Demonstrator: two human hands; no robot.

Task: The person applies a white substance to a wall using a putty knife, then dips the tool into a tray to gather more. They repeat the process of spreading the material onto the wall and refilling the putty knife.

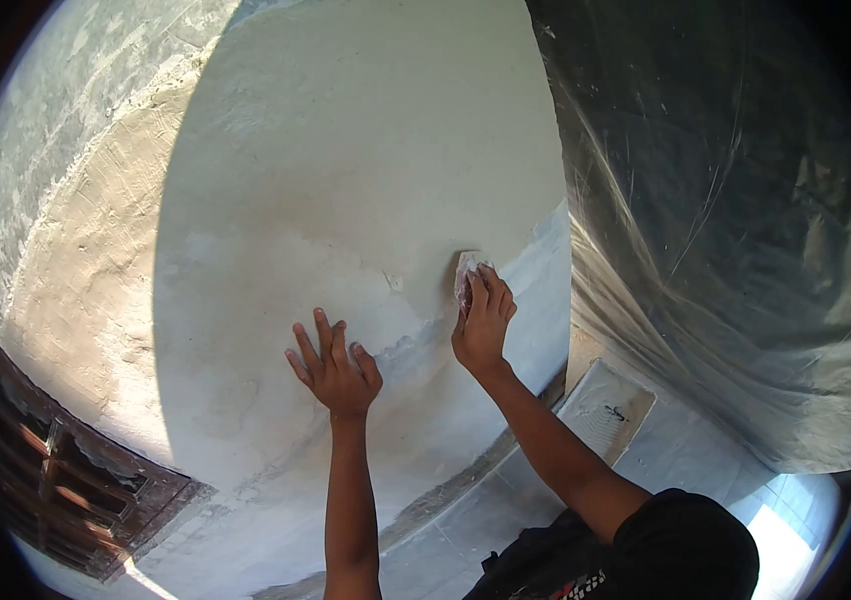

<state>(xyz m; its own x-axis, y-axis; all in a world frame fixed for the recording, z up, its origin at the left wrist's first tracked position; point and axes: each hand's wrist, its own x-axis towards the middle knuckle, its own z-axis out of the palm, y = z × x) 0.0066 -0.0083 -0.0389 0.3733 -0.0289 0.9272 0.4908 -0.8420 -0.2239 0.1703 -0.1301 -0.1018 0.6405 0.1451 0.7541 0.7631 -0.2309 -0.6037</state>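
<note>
A plastered wall fills the middle of the view, pale grey-green above and whiter along a ragged lower band. Fingers spread, my left hand lies against the wall and holds nothing. To its right and a little higher, my right hand grips a small sanding block, whitish with dust and pinkish along its side. The block rests against the wall near the upper edge of the white band. My right fingers cover part of it.
A creased plastic sheet hangs at the right, beside the wall. Below it a shallow dusty tray lies on the tiled floor. At the lower left is a dark wooden window frame. Sunlight falls on rough plaster at the left.
</note>
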